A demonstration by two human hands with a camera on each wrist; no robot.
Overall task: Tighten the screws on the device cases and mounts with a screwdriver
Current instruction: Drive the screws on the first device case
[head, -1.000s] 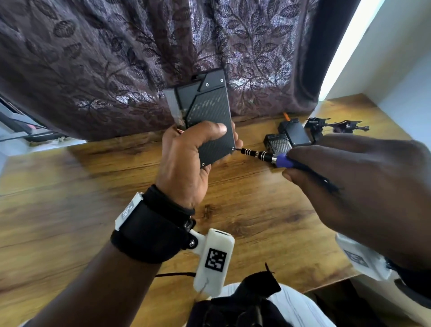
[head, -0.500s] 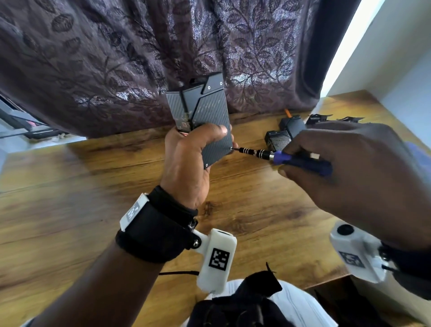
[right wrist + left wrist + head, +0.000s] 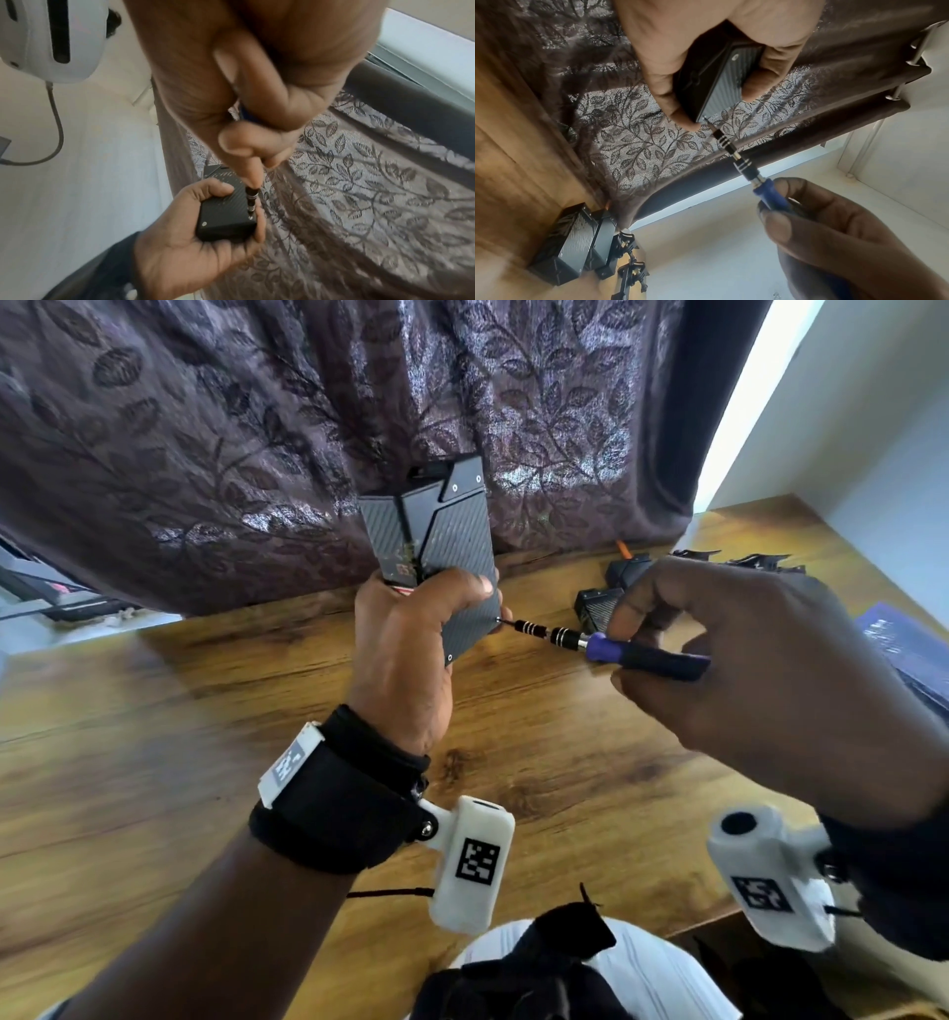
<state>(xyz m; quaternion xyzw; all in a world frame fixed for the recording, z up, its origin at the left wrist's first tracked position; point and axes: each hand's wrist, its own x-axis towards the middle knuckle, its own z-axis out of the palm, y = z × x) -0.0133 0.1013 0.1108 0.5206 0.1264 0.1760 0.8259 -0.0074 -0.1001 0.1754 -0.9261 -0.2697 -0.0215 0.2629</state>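
Observation:
My left hand (image 3: 411, 649) grips a black carbon-pattern device case (image 3: 441, 526) upright above the wooden table (image 3: 154, 762), thumb across its face. My right hand (image 3: 760, 670) holds a screwdriver (image 3: 606, 647) with a blue handle and black banded shaft. Its tip sits on a screw at the case's lower right corner (image 3: 250, 218). In the left wrist view the case (image 3: 729, 77) sits between my fingers and the screwdriver (image 3: 734, 152) meets its corner. The right wrist view shows the case (image 3: 226, 215) in my left palm.
Two more black cases (image 3: 601, 603) and black mounts (image 3: 739, 559) lie at the table's back right, by a dark leaf-pattern curtain (image 3: 257, 428). A dark blue flat item (image 3: 904, 644) lies at the right edge. The cases (image 3: 569, 249) also show in the left wrist view.
The right hand has turned on the screwdriver handle, its fingers now spread and repositioned, with the tip staying on the corner screw. The left hand tilted the case slightly.

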